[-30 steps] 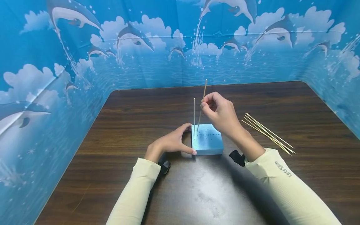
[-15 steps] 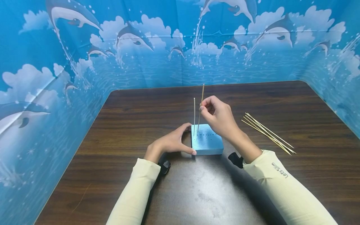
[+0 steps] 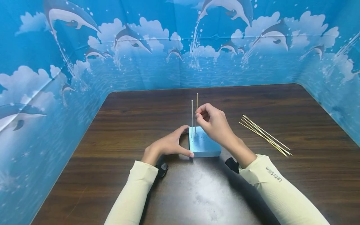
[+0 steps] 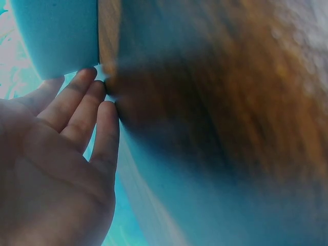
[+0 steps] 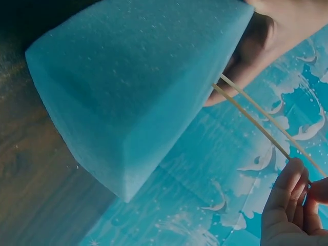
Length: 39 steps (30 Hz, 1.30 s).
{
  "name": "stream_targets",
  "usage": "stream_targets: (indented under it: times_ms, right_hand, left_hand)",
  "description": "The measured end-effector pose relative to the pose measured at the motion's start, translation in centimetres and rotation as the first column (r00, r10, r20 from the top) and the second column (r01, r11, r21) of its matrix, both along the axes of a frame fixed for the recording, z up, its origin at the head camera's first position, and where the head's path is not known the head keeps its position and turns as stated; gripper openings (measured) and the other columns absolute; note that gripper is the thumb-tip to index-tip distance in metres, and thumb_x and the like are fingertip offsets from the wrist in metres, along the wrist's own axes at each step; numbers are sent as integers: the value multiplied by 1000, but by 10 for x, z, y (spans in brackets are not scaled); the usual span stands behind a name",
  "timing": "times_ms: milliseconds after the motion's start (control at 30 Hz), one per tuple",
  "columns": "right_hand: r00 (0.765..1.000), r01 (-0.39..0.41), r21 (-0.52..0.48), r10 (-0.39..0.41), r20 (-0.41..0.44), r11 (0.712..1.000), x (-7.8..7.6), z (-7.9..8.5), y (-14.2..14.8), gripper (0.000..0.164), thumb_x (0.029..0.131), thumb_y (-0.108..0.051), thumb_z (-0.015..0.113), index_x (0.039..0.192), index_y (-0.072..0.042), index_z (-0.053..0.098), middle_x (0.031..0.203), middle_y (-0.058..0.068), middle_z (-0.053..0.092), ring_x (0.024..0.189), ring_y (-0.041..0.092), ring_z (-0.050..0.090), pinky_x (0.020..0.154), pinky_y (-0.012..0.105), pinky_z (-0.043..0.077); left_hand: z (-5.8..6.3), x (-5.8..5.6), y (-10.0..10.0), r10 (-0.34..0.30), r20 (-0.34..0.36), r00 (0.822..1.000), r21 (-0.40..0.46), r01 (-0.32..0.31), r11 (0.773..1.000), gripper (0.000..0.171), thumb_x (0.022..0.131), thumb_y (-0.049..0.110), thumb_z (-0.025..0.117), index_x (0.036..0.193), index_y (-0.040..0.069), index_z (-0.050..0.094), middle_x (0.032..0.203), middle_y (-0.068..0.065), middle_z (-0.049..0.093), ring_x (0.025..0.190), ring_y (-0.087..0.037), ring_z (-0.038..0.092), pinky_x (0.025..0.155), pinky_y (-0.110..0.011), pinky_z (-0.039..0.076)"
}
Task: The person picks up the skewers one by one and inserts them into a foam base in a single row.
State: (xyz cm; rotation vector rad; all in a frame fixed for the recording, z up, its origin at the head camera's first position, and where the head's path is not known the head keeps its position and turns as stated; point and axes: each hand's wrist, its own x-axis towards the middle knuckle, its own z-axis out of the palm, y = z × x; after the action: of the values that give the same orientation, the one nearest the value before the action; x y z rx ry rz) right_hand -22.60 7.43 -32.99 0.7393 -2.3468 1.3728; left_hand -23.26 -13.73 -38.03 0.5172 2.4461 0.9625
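A light blue foam block (image 3: 204, 148) with small dark holes in its top lies on the table. My left hand (image 3: 168, 143) grips its left side, thumb at the near corner and fingers at the far one. In the left wrist view, long fingers (image 4: 74, 110) reach the block's edge. One thin wooden skewer (image 3: 192, 114) stands upright in the block near the left edge. Just right of it, my right hand (image 3: 216, 125) pinches a second skewer (image 3: 197, 100) between thumb and fingertips, its lower end at the foam. Both skewers meet the block in the right wrist view.
Several loose skewers (image 3: 264, 135) lie in a slanted bundle on the dark wood table (image 3: 126, 125), right of the right hand. A blue curtain (image 3: 157, 68) printed with dolphins surrounds the table's back and sides.
My right hand has come down and slightly left with its skewer, which now stands lower and more upright beside the other one. My left hand keeps its place on the block.
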Motion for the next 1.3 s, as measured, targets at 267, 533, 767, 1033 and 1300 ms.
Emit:
stream_targets:
  times_ms: [267,533,767,1033,1300]
  right_hand:
    - [1000,-24,-17,24,11,1000,1,-12,-3,5,95,-2,59,97,1,62,87,8,65,76,15,62,68,27,55]
    - [999,-38,-42,37,-24,998,1,-16,-4,5,94,-2,59,95,2,62,85,8,66,74,14,64,68,27,56]
    - [997,6,-61,-1,74,998,2,-14,5,8,97,-7,58,101,0,62,89,10,67,78,21,67,73,31,57]
    - [943,208,-165,-153,296,964,-20,-18,48,28,104,-19,50,105,5,63,96,19,67,81,19,68,75,33,59]
    - [861,347,-92,-278,425,934,-33,-33,98,34,104,-24,47,111,6,62,105,24,65,77,6,66,78,30,59]
  left_hand:
    - [0,1,-1,-1,11,1000,25,0,1000,115,71,47,87,157,19,17,158,-3,30,146,-19,28,118,-46,25]
    - [-2,-3,-1,-18,-15,1000,41,19,999,112,71,44,88,156,17,20,154,-3,35,143,-17,31,117,-43,27]
    - [-1,-1,0,-19,-7,1000,35,19,999,113,72,43,87,157,15,19,156,-5,32,145,-18,29,118,-42,26]
    - [3,0,-2,-18,-5,1000,20,18,1000,117,71,45,87,158,16,16,159,-6,28,147,-19,25,118,-44,26]
    - [2,3,-1,-14,11,1000,25,14,1000,117,71,45,87,159,17,14,161,-5,25,148,-20,24,118,-46,26]
